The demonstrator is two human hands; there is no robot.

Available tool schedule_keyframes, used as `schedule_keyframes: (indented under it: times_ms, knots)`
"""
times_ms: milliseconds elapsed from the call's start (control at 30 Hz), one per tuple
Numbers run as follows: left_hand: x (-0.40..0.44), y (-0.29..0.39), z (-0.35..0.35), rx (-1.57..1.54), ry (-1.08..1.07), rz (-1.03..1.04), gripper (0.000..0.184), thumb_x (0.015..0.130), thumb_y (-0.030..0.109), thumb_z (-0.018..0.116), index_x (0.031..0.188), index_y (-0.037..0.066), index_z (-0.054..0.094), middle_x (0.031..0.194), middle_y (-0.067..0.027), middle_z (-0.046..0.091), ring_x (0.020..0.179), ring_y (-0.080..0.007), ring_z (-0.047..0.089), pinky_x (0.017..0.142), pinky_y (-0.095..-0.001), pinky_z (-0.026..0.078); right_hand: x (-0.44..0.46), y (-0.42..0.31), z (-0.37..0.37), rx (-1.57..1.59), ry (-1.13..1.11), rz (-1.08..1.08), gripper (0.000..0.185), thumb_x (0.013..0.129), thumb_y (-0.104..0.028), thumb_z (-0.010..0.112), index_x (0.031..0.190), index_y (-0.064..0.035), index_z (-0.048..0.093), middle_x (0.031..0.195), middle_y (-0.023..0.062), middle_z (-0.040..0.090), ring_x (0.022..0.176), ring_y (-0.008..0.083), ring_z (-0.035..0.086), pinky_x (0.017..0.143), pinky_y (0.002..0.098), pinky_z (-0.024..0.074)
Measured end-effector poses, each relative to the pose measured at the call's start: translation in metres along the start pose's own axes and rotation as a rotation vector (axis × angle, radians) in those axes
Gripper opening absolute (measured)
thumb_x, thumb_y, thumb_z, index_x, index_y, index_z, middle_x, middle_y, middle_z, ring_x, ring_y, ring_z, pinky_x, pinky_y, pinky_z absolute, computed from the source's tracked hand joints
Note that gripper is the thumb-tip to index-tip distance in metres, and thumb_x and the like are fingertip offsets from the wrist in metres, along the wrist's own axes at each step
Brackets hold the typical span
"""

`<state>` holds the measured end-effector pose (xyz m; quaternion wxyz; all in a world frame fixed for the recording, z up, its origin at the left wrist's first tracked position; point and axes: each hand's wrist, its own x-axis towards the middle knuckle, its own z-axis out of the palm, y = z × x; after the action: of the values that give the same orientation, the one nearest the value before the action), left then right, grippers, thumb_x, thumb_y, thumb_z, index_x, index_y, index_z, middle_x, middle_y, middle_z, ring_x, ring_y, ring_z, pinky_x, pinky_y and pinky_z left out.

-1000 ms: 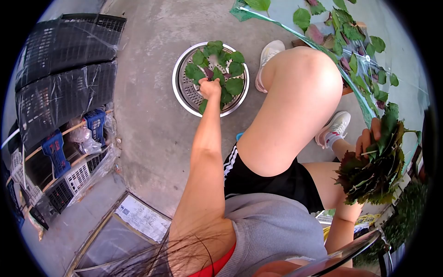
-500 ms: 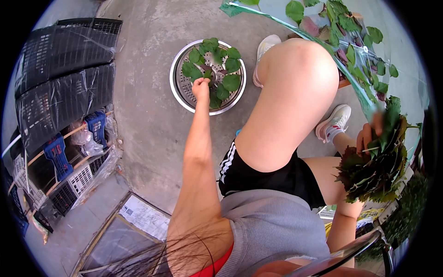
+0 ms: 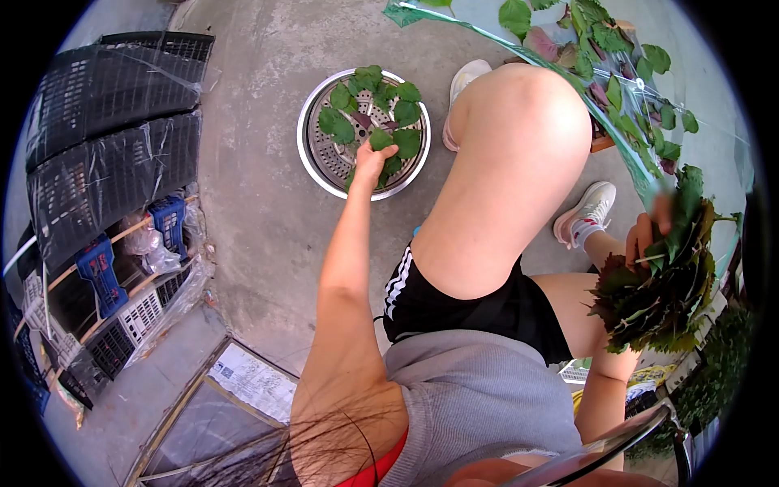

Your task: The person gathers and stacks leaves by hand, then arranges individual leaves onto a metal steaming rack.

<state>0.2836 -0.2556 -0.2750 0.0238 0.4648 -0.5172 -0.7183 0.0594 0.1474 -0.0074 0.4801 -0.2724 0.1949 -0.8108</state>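
Note:
A round steel strainer tray (image 3: 322, 158) with a shiny rim sits on the floor, green perilla leaves (image 3: 335, 126) spread in a ring over it. My left hand (image 3: 372, 162) is over its near side, thumb and fingers closed on a perilla leaf (image 3: 380, 140). A thick bunch of perilla leaves (image 3: 659, 296), stems and serrated edges showing, is gripped by my right hand (image 3: 641, 240) beside my leg. The fingertips of that hand are partly blurred and covered by leaves.
A clear plastic sheet (image 3: 511, 53) at upper right carries loose perilla leaves (image 3: 613, 40). Black crates (image 3: 114, 150) wrapped in plastic stand at the left, near blue tool-like items (image 3: 101, 274). My bare knee (image 3: 531, 89) rises between the tray and the sheet.
My left hand has shifted slightly right and nearer within the tray, and a green leaf now shows at its fingertips. My right hand keeps its hold on the bunch.

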Motion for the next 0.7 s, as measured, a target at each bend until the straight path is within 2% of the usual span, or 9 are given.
schedule_keyframes:
  times_ms: [100, 167, 200, 233, 300, 333, 400, 500, 700]
  knots:
    - [0.002, -0.004, 0.013, 0.135, -0.113, 0.04, 0.027, 0.075, 0.005, 0.072, 0.101, 0.002, 0.066, 0.091, -0.0069, 0.069, 0.079, -0.0149, 0.064, 0.072, -0.0273, 0.049, -0.008, 0.002, -0.002, 0.012, 0.011, 0.024, 0.034, 0.091, -0.016, 0.055, 0.113, 0.0043, 0.038, 0.11, 0.0143, 0.039, 0.076, 0.0296, 0.053, 0.063, 0.0458, 0.0599]
    - [0.004, -0.003, 0.021, 0.638, -0.068, 0.174, 0.031, 0.074, 0.013, 0.073, 0.103, 0.005, 0.066, 0.093, -0.0111, 0.069, 0.08, -0.0205, 0.066, 0.074, -0.0306, 0.05, -0.008, 0.002, -0.004, 0.017, 0.018, 0.011, 0.035, 0.091, -0.017, 0.055, 0.113, 0.0038, 0.038, 0.11, 0.0145, 0.039, 0.076, 0.0292, 0.053, 0.062, 0.045, 0.0598]
    - [0.003, -0.002, 0.025, 0.793, 0.011, 0.191, 0.033, 0.073, 0.02, 0.074, 0.103, 0.008, 0.067, 0.095, -0.0155, 0.068, 0.084, -0.029, 0.066, 0.078, -0.0368, 0.05, -0.006, 0.001, -0.007, 0.003, -0.013, 0.023, 0.035, 0.091, -0.017, 0.055, 0.113, 0.0035, 0.038, 0.11, 0.0147, 0.039, 0.075, 0.0292, 0.053, 0.061, 0.0445, 0.0596]
    - [0.002, 0.0, 0.029, 0.792, 0.009, 0.192, 0.033, 0.073, 0.02, 0.074, 0.103, 0.008, 0.067, 0.095, -0.0155, 0.068, 0.084, -0.029, 0.066, 0.078, -0.0368, 0.05, -0.006, 0.001, -0.007, -0.005, -0.028, 0.028, 0.035, 0.091, -0.017, 0.055, 0.113, 0.0033, 0.038, 0.11, 0.0148, 0.039, 0.075, 0.0291, 0.053, 0.06, 0.0443, 0.0596]
    - [-0.001, 0.006, 0.037, 0.972, 0.166, 0.112, 0.033, 0.072, 0.024, 0.075, 0.101, 0.011, 0.068, 0.101, -0.0151, 0.066, 0.093, -0.0322, 0.063, 0.082, -0.0412, 0.049, -0.003, 0.003, -0.004, -0.022, -0.033, 0.006, 0.034, 0.091, -0.017, 0.055, 0.113, 0.0031, 0.038, 0.11, 0.0149, 0.039, 0.075, 0.0292, 0.053, 0.06, 0.0439, 0.0594]
    - [-0.001, 0.004, 0.037, 0.972, 0.165, 0.111, 0.033, 0.072, 0.024, 0.075, 0.101, 0.011, 0.068, 0.101, -0.0151, 0.066, 0.093, -0.0322, 0.063, 0.082, -0.0412, 0.049, -0.003, 0.004, -0.003, -0.026, -0.028, -0.007, 0.034, 0.091, -0.017, 0.055, 0.113, 0.0031, 0.038, 0.11, 0.0149, 0.039, 0.075, 0.0293, 0.053, 0.059, 0.0439, 0.0594]
    - [-0.001, 0.003, 0.039, 1.094, 0.239, 0.252, 0.037, 0.07, 0.022, 0.077, 0.103, 0.011, 0.064, 0.11, -0.014, 0.06, 0.1, -0.032, 0.06, 0.085, -0.0423, 0.048, -0.003, 0.005, -0.001, -0.028, -0.01, -0.025, 0.034, 0.091, -0.016, 0.055, 0.113, 0.0032, 0.038, 0.11, 0.0148, 0.039, 0.076, 0.0296, 0.053, 0.06, 0.0442, 0.0595]
    - [-0.005, 0.008, 0.047, 1.094, 0.272, 0.223, 0.048, 0.067, 0.019, 0.079, 0.108, 0.01, 0.057, 0.116, -0.0129, 0.053, 0.103, -0.0328, 0.058, 0.086, -0.0417, 0.048, 0.002, 0.002, 0.0, -0.033, -0.013, -0.022, 0.034, 0.091, -0.015, 0.056, 0.114, 0.0035, 0.038, 0.11, 0.0146, 0.039, 0.077, 0.0301, 0.054, 0.061, 0.045, 0.0596]
    - [0.005, -0.002, 0.048, 1.101, 0.304, 0.179, 0.058, 0.064, 0.018, 0.081, 0.112, 0.009, 0.049, 0.117, -0.0132, 0.052, 0.103, -0.0325, 0.058, 0.086, -0.0417, 0.048, -0.006, 0.001, -0.016, 0.042, -0.075, 0.045, 0.037, 0.089, -0.013, 0.058, 0.113, 0.0063, 0.037, 0.113, 0.0155, 0.037, 0.082, 0.032, 0.054, 0.064, 0.0483, 0.0598]
